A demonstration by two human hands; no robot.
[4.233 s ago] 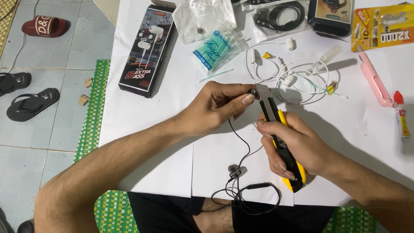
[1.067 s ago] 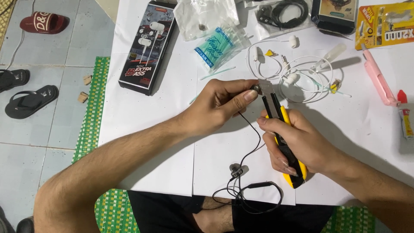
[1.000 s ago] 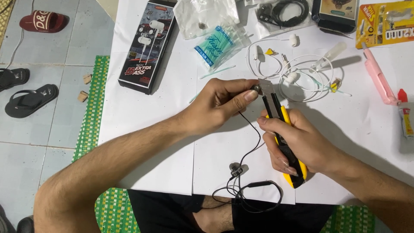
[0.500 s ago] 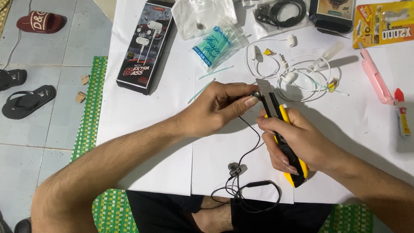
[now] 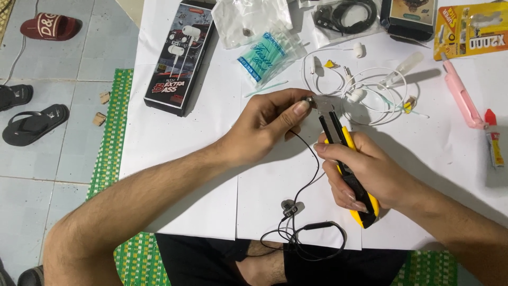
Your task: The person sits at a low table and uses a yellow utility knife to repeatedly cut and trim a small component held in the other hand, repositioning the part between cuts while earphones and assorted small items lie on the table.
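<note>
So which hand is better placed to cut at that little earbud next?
Probably the right hand: it grips the yellow knife, its blade at the earbud. The left hand is busy pinching the earbud.

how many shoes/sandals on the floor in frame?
3. A red slipper at the top left corner, and two black flip-flops at the left edge: one partly cut off, one just below it. More may lie outside the frame.

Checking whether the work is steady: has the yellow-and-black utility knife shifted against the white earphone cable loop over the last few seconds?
No. The yellow-and-black utility knife keeps its place just below-left of the white earphone cable loop.
</note>
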